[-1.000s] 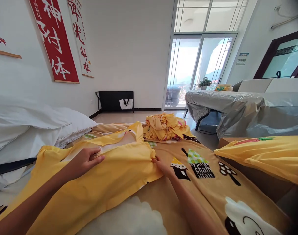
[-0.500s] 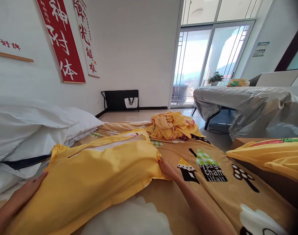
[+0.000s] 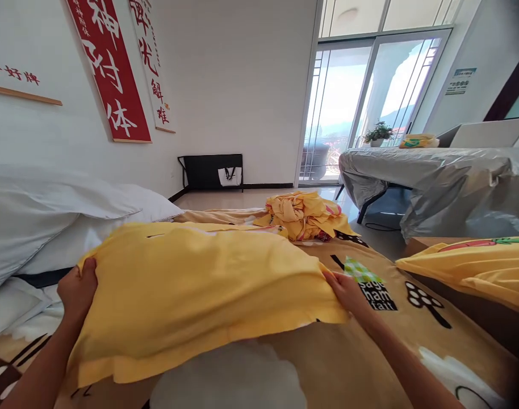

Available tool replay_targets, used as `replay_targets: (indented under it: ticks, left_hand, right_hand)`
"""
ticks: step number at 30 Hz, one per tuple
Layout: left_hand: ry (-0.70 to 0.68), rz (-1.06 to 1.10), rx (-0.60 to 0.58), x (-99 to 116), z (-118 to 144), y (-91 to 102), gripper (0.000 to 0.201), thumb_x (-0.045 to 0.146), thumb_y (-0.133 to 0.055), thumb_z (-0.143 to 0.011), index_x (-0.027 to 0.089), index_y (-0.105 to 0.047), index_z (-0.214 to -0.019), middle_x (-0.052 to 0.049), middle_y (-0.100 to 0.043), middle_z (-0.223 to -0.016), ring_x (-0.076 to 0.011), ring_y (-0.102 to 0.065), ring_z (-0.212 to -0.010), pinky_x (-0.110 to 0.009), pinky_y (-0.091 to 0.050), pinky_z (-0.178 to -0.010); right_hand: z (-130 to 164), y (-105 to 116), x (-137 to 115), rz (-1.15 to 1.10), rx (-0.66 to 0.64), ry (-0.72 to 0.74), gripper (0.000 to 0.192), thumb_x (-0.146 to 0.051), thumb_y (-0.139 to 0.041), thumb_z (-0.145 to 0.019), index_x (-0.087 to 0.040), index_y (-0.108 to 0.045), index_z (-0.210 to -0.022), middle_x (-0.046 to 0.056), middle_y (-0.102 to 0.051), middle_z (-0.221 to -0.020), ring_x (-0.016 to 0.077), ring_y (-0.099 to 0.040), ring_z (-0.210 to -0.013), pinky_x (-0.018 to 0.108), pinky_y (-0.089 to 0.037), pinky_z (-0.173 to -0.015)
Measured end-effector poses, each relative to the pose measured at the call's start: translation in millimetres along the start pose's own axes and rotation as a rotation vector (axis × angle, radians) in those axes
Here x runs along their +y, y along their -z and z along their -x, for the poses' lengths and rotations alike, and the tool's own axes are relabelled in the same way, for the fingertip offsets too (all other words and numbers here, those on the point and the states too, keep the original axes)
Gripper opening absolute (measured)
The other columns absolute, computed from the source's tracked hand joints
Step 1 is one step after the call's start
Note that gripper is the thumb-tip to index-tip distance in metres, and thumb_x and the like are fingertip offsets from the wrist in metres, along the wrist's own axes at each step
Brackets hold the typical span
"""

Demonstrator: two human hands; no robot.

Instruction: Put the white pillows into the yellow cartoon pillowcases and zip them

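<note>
On the bed, a big yellow pillowcase (image 3: 191,289) with a pillow inside lies across a tan blanket (image 3: 370,352) that has little cartoon pictures and letters on it. The left hand (image 3: 78,287) grips the left end of the pillowcase, with the fingers curled around the edge. The right hand (image 3: 348,289) grips the right end, with the thumb on top of the cloth and the other fingers tucked under. Both hands pinch the cloth tight. The pillowcase sits puffed up between the two hands, and its front edge hangs down flat toward the person.

Behind the pillowcase, near the far end of the bed, sits a messy heap of yellow cloth (image 3: 304,215). On the left, white pillows (image 3: 50,221) are stacked against the wall. Just past the right hand, another yellow pillow (image 3: 468,270) rests on a brown wooden stand.

Further back on the right is a table with a shiny grey cover (image 3: 430,176). A small green plant (image 3: 377,134) stands on it by the glass doors (image 3: 361,108). A red banner (image 3: 110,68) with white writing hangs on the left wall. A black rack (image 3: 210,171) stands low against the back wall.
</note>
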State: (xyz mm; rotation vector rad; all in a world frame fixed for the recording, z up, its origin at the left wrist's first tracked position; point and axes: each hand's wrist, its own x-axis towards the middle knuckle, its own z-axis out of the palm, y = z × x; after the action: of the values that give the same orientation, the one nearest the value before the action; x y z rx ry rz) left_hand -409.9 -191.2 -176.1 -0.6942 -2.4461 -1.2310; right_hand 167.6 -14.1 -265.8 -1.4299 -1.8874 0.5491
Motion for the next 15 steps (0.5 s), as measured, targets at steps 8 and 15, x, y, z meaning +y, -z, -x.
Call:
replay_targets:
  ticks: [8,15]
  left_hand:
    - [-0.096,-0.021,-0.508,7.3,53.3,-103.9,0.04,0.047,-0.034,-0.083,0.021,-0.041,-0.053,-0.006,-0.054,-0.056,-0.022,-0.054,-0.062,-0.028,-0.036,-0.056]
    - [-0.14,-0.085,-0.717,-33.3,33.3,-97.0,0.044,0.054,-0.04,-0.08,0.017,-0.063,-0.081,-0.013,-0.07,-0.078,-0.0308,-0.065,-0.078,-0.034,-0.046,-0.065]
  right_hand:
    - [64.1,54.5,64.3,0.077,-0.051,-0.239,0.053,-0.068,-0.044,-0.071,-0.02,-0.061,-0.057,0.009,-0.067,-0.063,0.0234,-0.059,-0.064,0.028,-0.043,-0.057]
    - [83.7,55.2,79.3,-0.048,-0.137,-0.355,0.046,-0.064,-0.049,-0.066,-0.022,-0.067,-0.067,0.011,-0.073,-0.082,0.0313,-0.066,-0.083,0.035,-0.052,-0.071]
